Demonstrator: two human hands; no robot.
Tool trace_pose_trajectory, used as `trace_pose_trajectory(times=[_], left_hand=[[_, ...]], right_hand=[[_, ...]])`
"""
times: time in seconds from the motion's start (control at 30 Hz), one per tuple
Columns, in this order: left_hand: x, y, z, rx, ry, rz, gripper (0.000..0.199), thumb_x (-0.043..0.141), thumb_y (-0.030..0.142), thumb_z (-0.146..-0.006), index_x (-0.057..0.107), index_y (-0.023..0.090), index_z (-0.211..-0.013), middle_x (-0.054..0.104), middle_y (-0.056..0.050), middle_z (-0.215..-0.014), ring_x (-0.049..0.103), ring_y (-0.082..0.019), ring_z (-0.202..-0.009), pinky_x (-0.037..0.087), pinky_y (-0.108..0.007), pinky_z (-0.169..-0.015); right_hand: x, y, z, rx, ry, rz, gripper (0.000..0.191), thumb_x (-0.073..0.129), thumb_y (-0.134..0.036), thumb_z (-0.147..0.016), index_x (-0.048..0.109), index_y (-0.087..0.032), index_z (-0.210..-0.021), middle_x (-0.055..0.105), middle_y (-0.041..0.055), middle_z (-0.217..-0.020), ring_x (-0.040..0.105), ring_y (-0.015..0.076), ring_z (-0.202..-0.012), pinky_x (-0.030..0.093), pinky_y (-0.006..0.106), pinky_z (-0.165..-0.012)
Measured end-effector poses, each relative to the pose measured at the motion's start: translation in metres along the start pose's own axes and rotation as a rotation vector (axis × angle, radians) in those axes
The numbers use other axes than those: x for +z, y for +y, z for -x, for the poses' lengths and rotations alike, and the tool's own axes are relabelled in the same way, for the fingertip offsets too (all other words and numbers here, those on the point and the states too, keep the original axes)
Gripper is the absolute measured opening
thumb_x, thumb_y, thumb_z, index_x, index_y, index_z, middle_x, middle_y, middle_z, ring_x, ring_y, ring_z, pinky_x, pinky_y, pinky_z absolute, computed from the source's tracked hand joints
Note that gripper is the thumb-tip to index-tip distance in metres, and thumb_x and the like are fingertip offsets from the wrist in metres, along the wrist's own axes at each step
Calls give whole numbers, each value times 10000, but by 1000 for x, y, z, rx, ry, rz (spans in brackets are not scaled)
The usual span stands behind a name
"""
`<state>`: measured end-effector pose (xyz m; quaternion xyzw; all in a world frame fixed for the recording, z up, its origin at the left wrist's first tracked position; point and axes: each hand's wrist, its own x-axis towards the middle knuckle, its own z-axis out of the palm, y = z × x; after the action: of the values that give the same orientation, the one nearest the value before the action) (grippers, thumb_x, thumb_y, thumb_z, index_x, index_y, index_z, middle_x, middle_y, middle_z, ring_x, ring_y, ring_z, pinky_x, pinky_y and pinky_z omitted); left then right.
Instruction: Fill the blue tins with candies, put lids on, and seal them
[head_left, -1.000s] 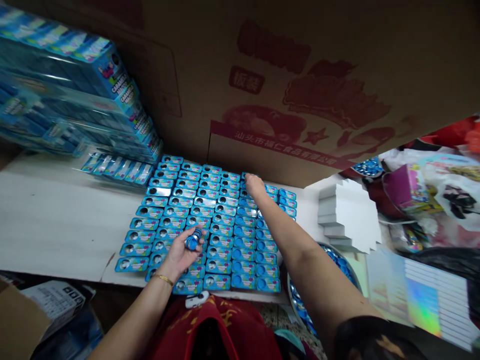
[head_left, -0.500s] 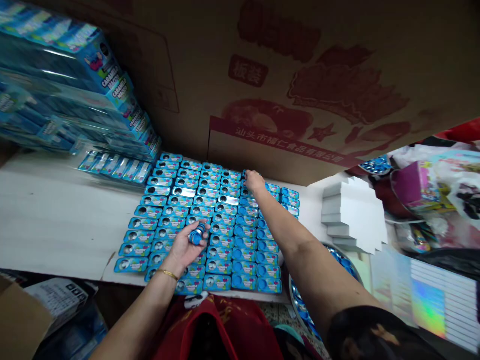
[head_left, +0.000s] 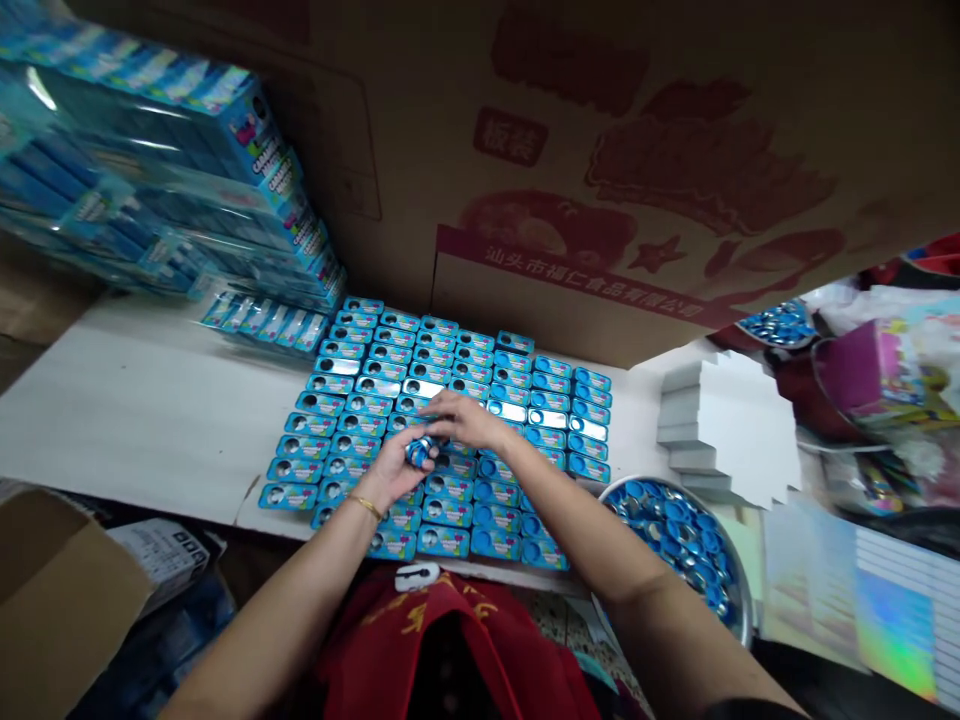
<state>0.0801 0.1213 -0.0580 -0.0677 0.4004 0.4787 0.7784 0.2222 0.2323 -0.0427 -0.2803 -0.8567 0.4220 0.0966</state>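
Observation:
My left hand (head_left: 397, 466), palm up above the middle of the rows, is curled around a few small round blue caps (head_left: 419, 452). Over it, my right hand (head_left: 459, 420) reaches in from the right with bent fingers at the caps; its fingertips are partly hidden. Under both hands lie rows of flat blue tins (head_left: 445, 541) with printed lids. In the left columns the tins show a dark or silvery round hole. Toward the right, many tins (head_left: 496, 543) have a blue round piece in that spot.
A large cardboard box (head_left: 540, 270) stands behind the rows. Wrapped blue packs (head_left: 300, 230) are stacked at left on the white table (head_left: 150, 400). A metal bowl (head_left: 744, 590) of round caps and a stack of white card (head_left: 739, 430) are at right. An open carton (head_left: 67, 590) sits lower left.
My right hand has come back from the far end of the rows to my left hand. My left hand still holds the caps. The view has shifted slightly.

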Motion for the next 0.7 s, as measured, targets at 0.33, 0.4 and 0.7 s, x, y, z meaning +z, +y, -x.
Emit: trace_pose_trajectory(times=[0.33, 0.4, 0.7], left_hand=[[3, -8, -6, -120, -85, 47, 211, 516, 123, -729, 548, 104, -936, 576, -76, -714, 472, -74, -486, 323, -146, -346], [2, -6, -5, -104, -58, 92, 212, 518, 135, -740, 554, 106, -948, 570, -69, -717, 484, -76, -507, 346, -150, -360], [3, -5, -1, -26, -10, 102, 189, 542, 148, -742, 579, 122, -926, 607, -107, -853, 555, -116, -604, 406, -189, -436]], right_hand=[[-1, 18, 32, 332, 157, -157, 170, 565, -117, -736, 668, -189, -850, 644, 2, -854, 583, 123, -797, 438, 224, -724], [-17, 37, 32, 514, 307, -41, 152, 546, -151, -757, 646, -180, -868, 648, 5, -835, 590, 125, -780, 442, 222, -703], [-66, 87, -18, 948, 105, 504, 364, 691, -260, -670, 596, -171, -1010, 627, 123, -1022, 589, 243, -954, 447, 284, -726]])
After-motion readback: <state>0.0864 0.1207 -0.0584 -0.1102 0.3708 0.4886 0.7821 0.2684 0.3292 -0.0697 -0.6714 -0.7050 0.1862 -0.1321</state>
